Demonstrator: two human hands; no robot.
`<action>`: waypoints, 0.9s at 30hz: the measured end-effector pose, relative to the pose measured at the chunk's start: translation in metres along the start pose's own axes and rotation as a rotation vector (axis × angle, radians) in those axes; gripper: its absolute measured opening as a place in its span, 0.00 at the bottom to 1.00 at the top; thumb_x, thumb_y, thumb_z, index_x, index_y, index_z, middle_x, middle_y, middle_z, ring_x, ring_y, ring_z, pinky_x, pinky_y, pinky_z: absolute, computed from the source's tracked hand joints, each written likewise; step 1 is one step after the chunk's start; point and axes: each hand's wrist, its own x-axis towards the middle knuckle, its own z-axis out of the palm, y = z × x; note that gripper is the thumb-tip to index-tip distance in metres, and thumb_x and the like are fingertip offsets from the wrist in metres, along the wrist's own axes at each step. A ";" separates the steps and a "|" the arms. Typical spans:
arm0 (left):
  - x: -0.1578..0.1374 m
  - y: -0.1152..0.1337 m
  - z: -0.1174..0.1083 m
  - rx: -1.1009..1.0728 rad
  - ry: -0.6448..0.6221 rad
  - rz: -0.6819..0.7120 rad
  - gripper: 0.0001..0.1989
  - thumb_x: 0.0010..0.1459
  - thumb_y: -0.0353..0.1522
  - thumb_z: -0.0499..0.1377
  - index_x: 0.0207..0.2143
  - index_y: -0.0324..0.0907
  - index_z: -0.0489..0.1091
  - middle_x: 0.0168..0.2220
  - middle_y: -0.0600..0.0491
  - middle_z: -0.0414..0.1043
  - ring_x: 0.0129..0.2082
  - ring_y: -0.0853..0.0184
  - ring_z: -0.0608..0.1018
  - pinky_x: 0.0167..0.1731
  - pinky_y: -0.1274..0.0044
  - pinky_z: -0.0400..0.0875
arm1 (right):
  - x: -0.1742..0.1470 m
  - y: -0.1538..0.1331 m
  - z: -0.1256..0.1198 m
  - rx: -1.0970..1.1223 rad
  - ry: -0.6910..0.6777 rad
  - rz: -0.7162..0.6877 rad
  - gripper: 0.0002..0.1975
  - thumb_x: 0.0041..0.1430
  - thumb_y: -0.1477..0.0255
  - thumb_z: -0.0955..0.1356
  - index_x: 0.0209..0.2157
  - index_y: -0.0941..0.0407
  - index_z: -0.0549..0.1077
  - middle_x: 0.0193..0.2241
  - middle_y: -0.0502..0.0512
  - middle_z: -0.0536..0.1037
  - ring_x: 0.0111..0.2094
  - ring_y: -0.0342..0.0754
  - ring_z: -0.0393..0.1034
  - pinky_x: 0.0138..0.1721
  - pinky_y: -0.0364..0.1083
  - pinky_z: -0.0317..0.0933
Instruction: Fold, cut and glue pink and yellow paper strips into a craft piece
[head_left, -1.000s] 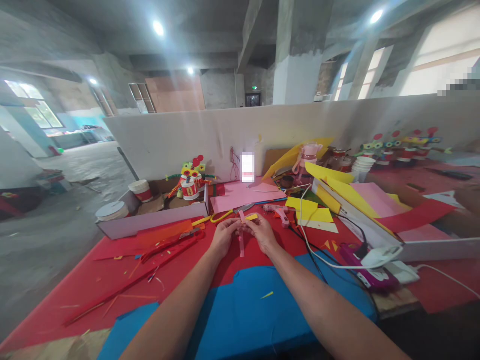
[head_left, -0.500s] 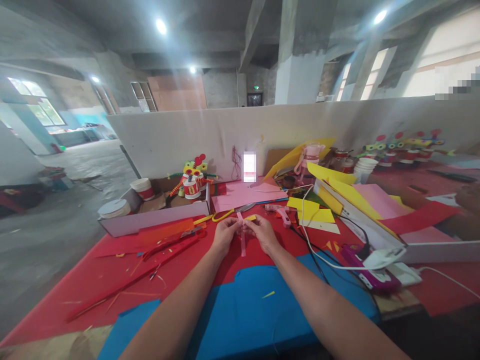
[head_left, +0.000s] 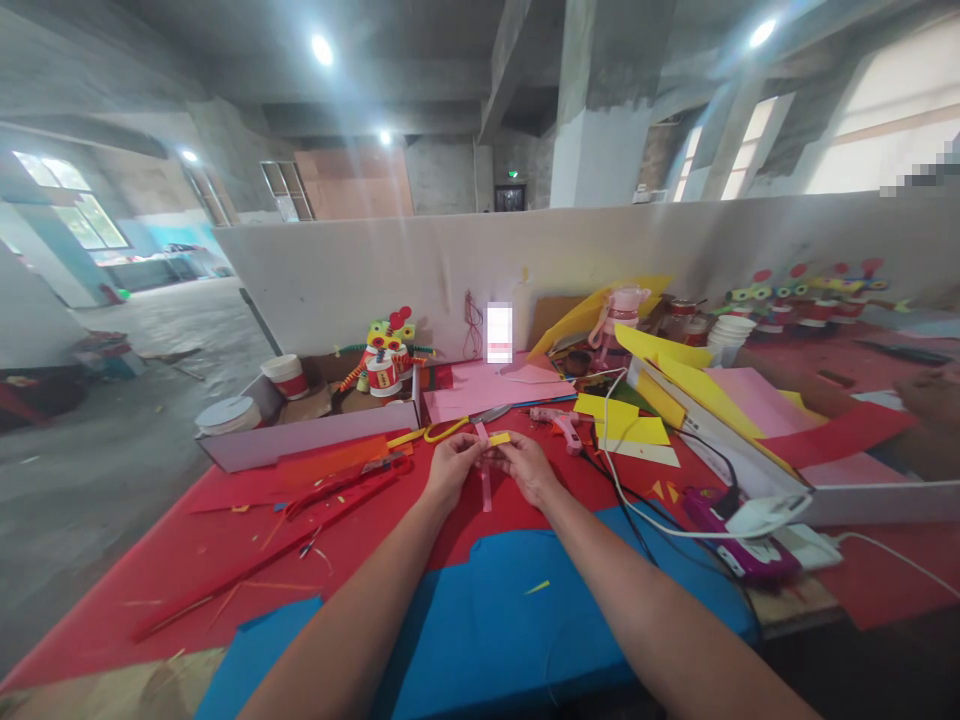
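My left hand (head_left: 454, 466) and my right hand (head_left: 527, 468) meet over the red table covering, fingertips close together. Between them hangs a narrow pink paper strip (head_left: 487, 492), pinched by the left fingers. A small yellow paper strip (head_left: 499, 439) sits in the right fingers, near the pink one. Whether the two strips touch is hidden by the fingers. Just beyond the hands lie scissors with yellow handles (head_left: 448, 430) and a pink glue gun (head_left: 568, 433).
Blue sheets (head_left: 517, 600) cover the near edge. At right, a purple power strip (head_left: 739, 540) with cables lies beside a white box of coloured paper (head_left: 712, 445). A purple-sided box (head_left: 322, 440) holds paper-cup figures (head_left: 385, 375). Red-handled scissors (head_left: 330, 490) lie left.
The yellow strip shows more of its face, tilted slightly in my right fingers. Both hands stay almost in the same place.
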 end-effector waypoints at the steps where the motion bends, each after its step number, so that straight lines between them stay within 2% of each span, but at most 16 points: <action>1: 0.000 0.000 0.000 0.005 0.004 0.005 0.15 0.40 0.40 0.70 0.23 0.38 0.74 0.19 0.55 0.70 0.19 0.74 0.68 0.22 0.81 0.62 | -0.001 0.000 0.000 -0.002 -0.013 0.004 0.19 0.36 0.60 0.78 0.28 0.56 0.75 0.24 0.49 0.76 0.26 0.44 0.72 0.36 0.48 0.69; 5: -0.001 0.000 0.001 0.004 0.027 0.015 0.13 0.39 0.39 0.70 0.22 0.38 0.74 0.19 0.55 0.71 0.19 0.74 0.69 0.23 0.81 0.62 | -0.004 -0.001 0.002 -0.003 -0.028 -0.005 0.20 0.37 0.59 0.78 0.28 0.57 0.75 0.25 0.49 0.76 0.27 0.44 0.72 0.38 0.49 0.70; 11: 0.002 0.003 0.008 -0.010 0.068 -0.033 0.11 0.37 0.35 0.70 0.22 0.38 0.76 0.20 0.53 0.73 0.20 0.72 0.71 0.24 0.79 0.64 | -0.002 -0.001 0.005 -0.006 0.043 -0.066 0.21 0.35 0.58 0.78 0.29 0.56 0.77 0.26 0.50 0.78 0.29 0.46 0.72 0.38 0.48 0.69; 16: 0.010 0.002 0.020 0.024 0.139 -0.019 0.08 0.37 0.33 0.69 0.21 0.38 0.76 0.18 0.54 0.72 0.18 0.73 0.69 0.22 0.79 0.63 | 0.002 -0.003 0.002 -0.126 0.091 -0.192 0.17 0.42 0.57 0.74 0.29 0.54 0.77 0.25 0.50 0.78 0.28 0.47 0.71 0.36 0.48 0.67; 21: 0.010 -0.006 0.035 -0.056 0.143 -0.038 0.11 0.37 0.35 0.69 0.25 0.39 0.78 0.21 0.53 0.75 0.21 0.70 0.73 0.24 0.78 0.67 | 0.007 -0.002 -0.005 -0.239 0.181 -0.306 0.14 0.47 0.57 0.71 0.29 0.53 0.75 0.26 0.51 0.78 0.27 0.49 0.71 0.34 0.48 0.67; 24: 0.004 -0.009 0.039 -0.168 0.101 -0.070 0.14 0.37 0.36 0.68 0.29 0.38 0.78 0.23 0.52 0.76 0.21 0.69 0.74 0.23 0.78 0.68 | 0.009 0.000 -0.009 -0.293 0.219 -0.321 0.14 0.47 0.57 0.71 0.28 0.53 0.74 0.25 0.52 0.77 0.27 0.50 0.71 0.32 0.48 0.66; 27: 0.000 -0.009 0.039 -0.237 0.102 -0.074 0.12 0.37 0.34 0.67 0.27 0.38 0.75 0.23 0.52 0.76 0.22 0.70 0.75 0.25 0.78 0.68 | 0.009 -0.002 -0.009 -0.292 0.248 -0.323 0.14 0.49 0.56 0.70 0.28 0.53 0.73 0.25 0.52 0.77 0.27 0.50 0.72 0.31 0.48 0.66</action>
